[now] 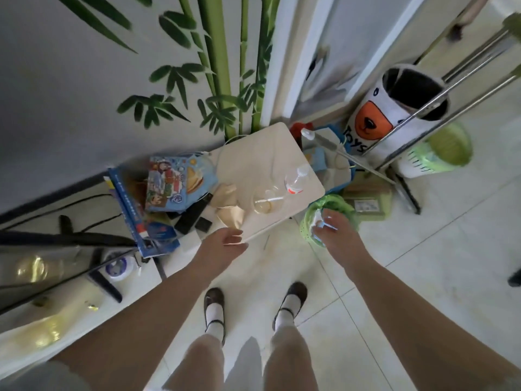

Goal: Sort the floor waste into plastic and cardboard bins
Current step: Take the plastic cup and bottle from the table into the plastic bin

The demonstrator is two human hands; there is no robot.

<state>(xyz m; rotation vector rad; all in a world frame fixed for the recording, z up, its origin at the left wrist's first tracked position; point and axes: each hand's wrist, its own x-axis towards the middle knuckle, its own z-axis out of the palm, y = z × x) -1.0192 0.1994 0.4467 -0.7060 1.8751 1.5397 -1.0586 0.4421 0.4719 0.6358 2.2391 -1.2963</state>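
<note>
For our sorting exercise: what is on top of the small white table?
A clear plastic bottle, a clear cup and crumpled brown paper lie on the table. Anything beneath them is hidden.

open tiled floor (423, 277) at right, low table (253, 153) ahead crowded with bottle (296, 180), cup (265, 200), boxes (169, 187)

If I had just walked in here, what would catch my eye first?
Probably the right hand, clutching a crumpled bluish-white scrap over a small green bin beside the low table. On that table lie a clear plastic bottle and a clear cup, with the open left hand at its near edge. Behind, painted bamboo climbs the wall.
</note>
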